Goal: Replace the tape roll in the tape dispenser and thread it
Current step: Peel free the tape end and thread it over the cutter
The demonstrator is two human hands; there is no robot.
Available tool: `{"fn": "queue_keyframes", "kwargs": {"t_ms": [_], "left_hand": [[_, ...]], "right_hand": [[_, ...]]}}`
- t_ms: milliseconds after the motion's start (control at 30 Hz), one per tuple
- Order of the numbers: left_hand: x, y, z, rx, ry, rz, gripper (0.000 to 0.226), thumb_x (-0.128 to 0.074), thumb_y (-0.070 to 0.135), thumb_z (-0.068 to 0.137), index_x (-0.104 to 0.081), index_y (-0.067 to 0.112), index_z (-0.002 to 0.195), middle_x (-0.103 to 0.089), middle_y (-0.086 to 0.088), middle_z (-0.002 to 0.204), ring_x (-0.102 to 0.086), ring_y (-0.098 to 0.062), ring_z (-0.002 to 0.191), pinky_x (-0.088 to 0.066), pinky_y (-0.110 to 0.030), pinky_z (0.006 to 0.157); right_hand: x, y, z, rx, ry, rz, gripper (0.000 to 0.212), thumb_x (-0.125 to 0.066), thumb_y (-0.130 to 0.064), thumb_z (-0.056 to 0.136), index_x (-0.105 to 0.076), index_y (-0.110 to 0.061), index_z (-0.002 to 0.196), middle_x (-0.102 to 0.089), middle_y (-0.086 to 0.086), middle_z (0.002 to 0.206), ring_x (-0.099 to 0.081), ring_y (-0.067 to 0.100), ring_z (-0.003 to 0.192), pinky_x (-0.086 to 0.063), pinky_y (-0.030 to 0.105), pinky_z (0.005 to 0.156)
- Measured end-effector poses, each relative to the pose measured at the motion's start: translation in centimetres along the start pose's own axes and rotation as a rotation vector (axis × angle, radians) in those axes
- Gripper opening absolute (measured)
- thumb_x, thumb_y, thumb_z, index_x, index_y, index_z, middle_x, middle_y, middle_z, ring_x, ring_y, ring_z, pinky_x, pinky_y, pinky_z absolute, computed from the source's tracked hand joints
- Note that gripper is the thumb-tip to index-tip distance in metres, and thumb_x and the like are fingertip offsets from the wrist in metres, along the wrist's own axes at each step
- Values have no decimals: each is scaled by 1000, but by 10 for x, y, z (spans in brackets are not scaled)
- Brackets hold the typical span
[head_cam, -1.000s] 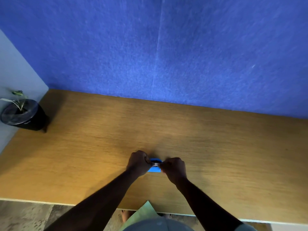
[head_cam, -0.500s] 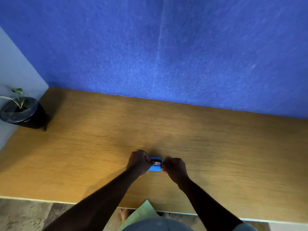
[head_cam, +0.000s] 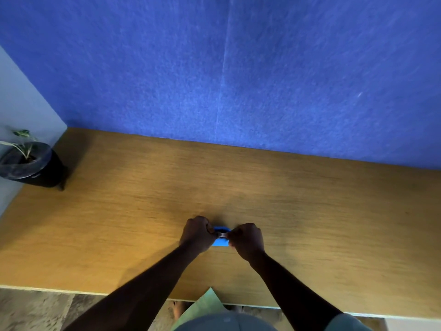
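A small blue tape dispenser (head_cam: pixel 220 242) sits on the wooden desk (head_cam: pixel 310 211) between my two hands, mostly hidden by them. My left hand (head_cam: pixel 196 234) grips its left side with curled fingers. My right hand (head_cam: pixel 247 238) grips the right side, its fingertips pinching at a pale bit of tape or roll (head_cam: pixel 223 234) in the dispenser's middle. The roll itself is too small and covered to make out.
A black plant pot (head_cam: pixel 31 167) with a small green plant stands at the desk's far left corner. A blue felt partition (head_cam: pixel 238 68) rises behind the desk. The desk's front edge (head_cam: pixel 71 290) runs close to my body.
Both hands stay on the dispenser in nearly the same spot; only slight shifts of the fingers and the view.
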State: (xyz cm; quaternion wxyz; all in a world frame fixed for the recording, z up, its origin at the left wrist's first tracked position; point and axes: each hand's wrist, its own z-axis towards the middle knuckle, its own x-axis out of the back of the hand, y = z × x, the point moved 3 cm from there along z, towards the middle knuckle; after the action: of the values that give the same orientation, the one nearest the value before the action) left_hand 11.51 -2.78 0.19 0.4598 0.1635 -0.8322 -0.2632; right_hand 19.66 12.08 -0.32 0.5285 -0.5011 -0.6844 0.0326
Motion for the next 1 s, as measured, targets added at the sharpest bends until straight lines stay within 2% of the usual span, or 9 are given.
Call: {"fn": "queue_keyframes", "kwargs": {"t_ms": [133, 233, 367, 467, 600, 700, 800, 933, 1000], "left_hand": [[0, 2, -2, -3, -3, -15, 28, -88, 38, 69, -64, 24, 72, -70, 6, 80, -65, -7, 74, -46, -18, 56], [0, 3, -2, -5, -2, -21, 29, -89, 39, 68, -64, 25, 71, -69, 7, 78, -66, -8, 74, -51, -21, 58], [1, 3, -2, -12, 4, -13, 31, -89, 40, 67, -63, 25, 70, -67, 9, 76, -65, -6, 71, -55, -23, 60], [2, 4, -3, -16, -8, -6, 29, -89, 39, 67, -64, 24, 73, -69, 7, 78, -66, -8, 74, -58, -27, 66], [3, 4, -4, 0, -12, -20, 30, -88, 40, 68, -62, 26, 71, -68, 9, 76, -65, -6, 72, -52, -22, 60], [3, 5, -6, 4, 0, -18, 31, -88, 43, 67, -62, 26, 70, -67, 10, 74, -64, -7, 71, -53, -25, 61], [3, 6, -7, 1, 4, -1, 31, -87, 45, 66, -65, 23, 74, -69, 8, 77, -66, -10, 74, -60, -32, 68], [3, 5, -8, 4, 11, 15, 32, -85, 48, 67, -66, 24, 77, -70, 6, 81, -67, -12, 77, -60, -33, 67], [2, 5, -9, -3, 18, 12, 32, -85, 47, 68, -66, 23, 78, -69, 6, 82, -67, -11, 77, -61, -32, 68]], "right_hand": [[-2, 5, 2, 48, -50, -17, 30, -74, -38, 90, -79, -15, 72, -78, -2, 70, -70, 5, 63, -51, 23, 63], [-4, 8, 4, 69, -72, -14, 28, -71, -38, 92, -77, -18, 73, -76, -3, 71, -69, 7, 65, -50, 23, 62], [-6, 12, 6, 88, -113, 43, 23, -70, -33, 93, -77, -14, 81, -78, 1, 78, -74, 12, 74, -58, 30, 71], [-4, 17, 7, 129, -161, 104, 18, -65, -20, 97, -76, -10, 87, -80, 6, 82, -77, 18, 78, -64, 39, 80], [-4, 20, 7, 83, -207, 318, 18, -60, -8, 99, -73, -8, 86, -78, 7, 79, -78, 23, 80, -65, 42, 82], [-5, 22, 7, 10, -243, 419, 19, -59, -11, 101, -72, 2, 96, -77, 11, 83, -77, 19, 77, -65, 32, 71], [-6, 21, 5, -56, -276, 474, 20, -62, -17, 101, -70, 1, 100, -76, 9, 83, -75, 12, 72, -59, 22, 63], [-6, 20, 6, -50, -233, 469, 28, -75, -30, 94, -71, -2, 98, -78, 9, 82, -77, 18, 75, -63, 29, 66], [-4, 21, 6, -31, -174, 443, 24, -74, -30, 95, -71, -6, 94, -79, 9, 82, -78, 19, 76, -65, 32, 69]]}}
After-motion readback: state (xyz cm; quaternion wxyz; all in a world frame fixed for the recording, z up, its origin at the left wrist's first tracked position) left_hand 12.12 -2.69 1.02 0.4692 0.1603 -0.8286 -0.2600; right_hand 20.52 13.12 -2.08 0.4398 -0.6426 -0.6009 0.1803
